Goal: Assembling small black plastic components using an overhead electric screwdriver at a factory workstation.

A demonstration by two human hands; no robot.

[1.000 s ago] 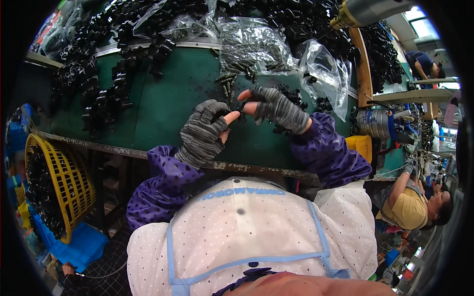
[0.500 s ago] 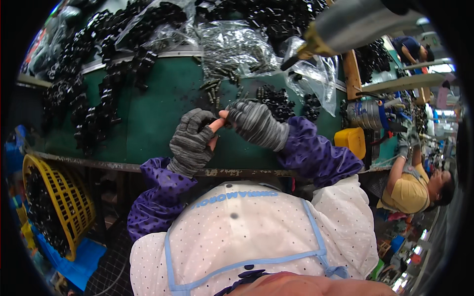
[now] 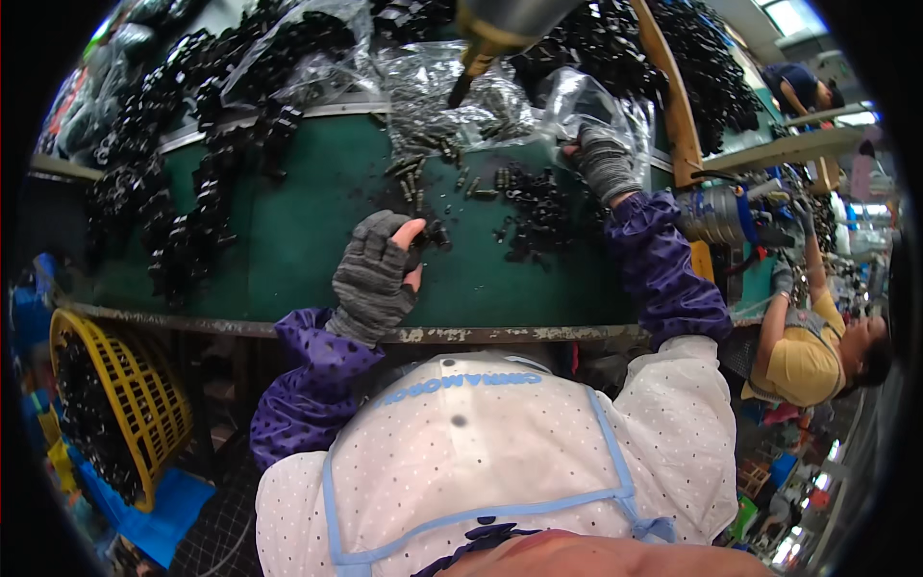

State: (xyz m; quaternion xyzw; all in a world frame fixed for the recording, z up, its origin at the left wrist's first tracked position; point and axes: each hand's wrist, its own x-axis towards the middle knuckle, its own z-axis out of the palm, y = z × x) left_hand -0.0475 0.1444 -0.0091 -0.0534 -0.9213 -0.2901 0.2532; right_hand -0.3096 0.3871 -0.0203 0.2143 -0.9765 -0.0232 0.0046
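My left hand (image 3: 373, 274), in a grey fingerless glove, is curled over the green worktop with thumb and fingers closed round a small black part (image 3: 435, 235), mostly hidden by the fingers. Stretched forward on the right, my right hand (image 3: 608, 163) is at the near edge of a clear plastic bag (image 3: 584, 96); its fingertips are partly hidden there. Between the hands lies a loose heap of small black parts (image 3: 538, 207). Several brass-coloured pins (image 3: 411, 178) lie beyond my left hand, beside a clear bag full of similar pins (image 3: 461, 87).
A powered driver (image 3: 500, 29) hangs over the far worktop, tip down. Chains of black parts (image 3: 202, 163) spread at left. A yellow basket (image 3: 144, 394) of black parts stands lower left. At right are a wooden strip (image 3: 678, 106), a wrapped blue can (image 3: 716, 213) and a co-worker (image 3: 808, 356).
My right hand has left my left hand and moved right and forward to the plastic bag. The hanging driver has swung left. My left hand has stayed nearly in place.
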